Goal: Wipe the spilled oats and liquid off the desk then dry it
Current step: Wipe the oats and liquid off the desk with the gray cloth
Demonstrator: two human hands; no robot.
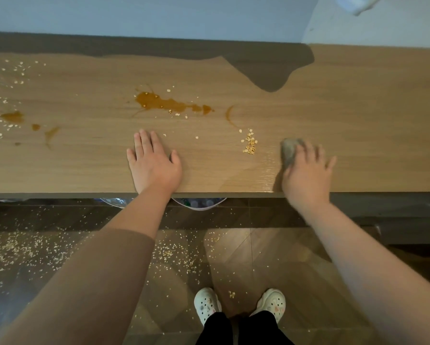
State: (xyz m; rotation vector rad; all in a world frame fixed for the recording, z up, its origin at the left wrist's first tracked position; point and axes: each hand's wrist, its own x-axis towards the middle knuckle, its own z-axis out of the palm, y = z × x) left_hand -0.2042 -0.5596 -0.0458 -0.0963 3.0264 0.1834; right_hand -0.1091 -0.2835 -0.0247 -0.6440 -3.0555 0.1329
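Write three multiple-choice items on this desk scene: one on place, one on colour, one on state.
1. Where is the oat pile? A) between the left hand and right hand B) left of both hands C) by the wall
2. What colour is the puddle? A) white B) brown C) green
3. How is the left hand? A) fisted B) gripping a cup C) flat on the desk
Key: 1 A, it lies between them, nearer the right; 2 B, amber-brown on the wood; 3 C, fingers straight, palm down.
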